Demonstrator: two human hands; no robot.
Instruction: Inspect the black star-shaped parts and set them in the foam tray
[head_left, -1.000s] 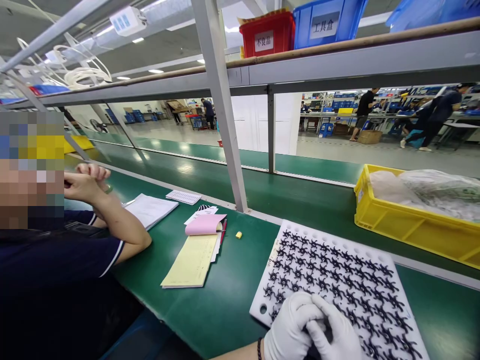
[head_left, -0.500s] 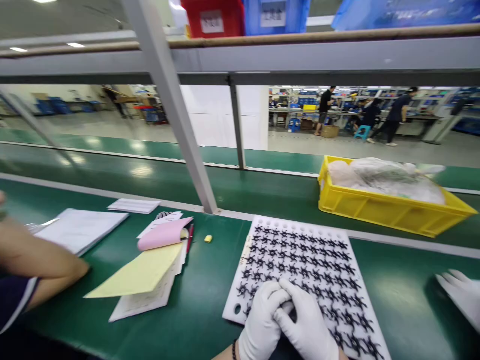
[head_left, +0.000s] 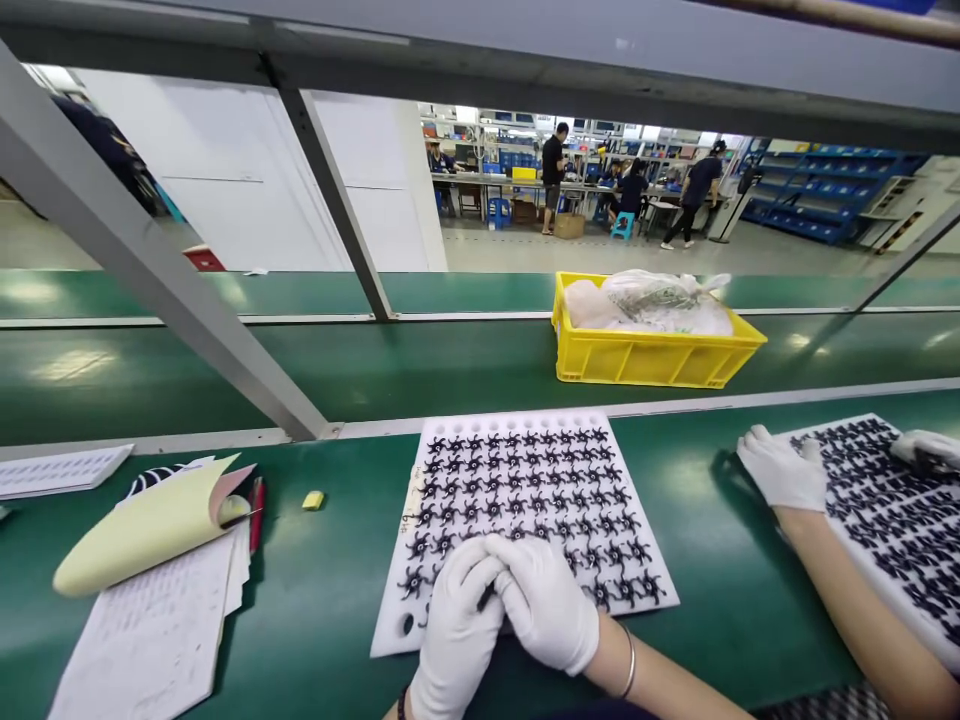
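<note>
A white tray full of several small black star-shaped parts lies on the green bench in front of me. My left hand and my right hand, both in white gloves, rest together on the tray's near edge. Between their fingertips sits a small black piece, pinched from both sides. Which hand carries it cannot be told.
A co-worker's gloved hands work on a second tray of black parts at the right. A yellow bin holding plastic bags stands on the conveyor behind. Papers and a curled yellow pad lie left, beside a red pen. A slanted grey post rises at the left.
The view has swung right: the seated person at the left has left the frame and a co-worker's arms and second tray have come in. My hands stay clasped on the tray's near edge.
</note>
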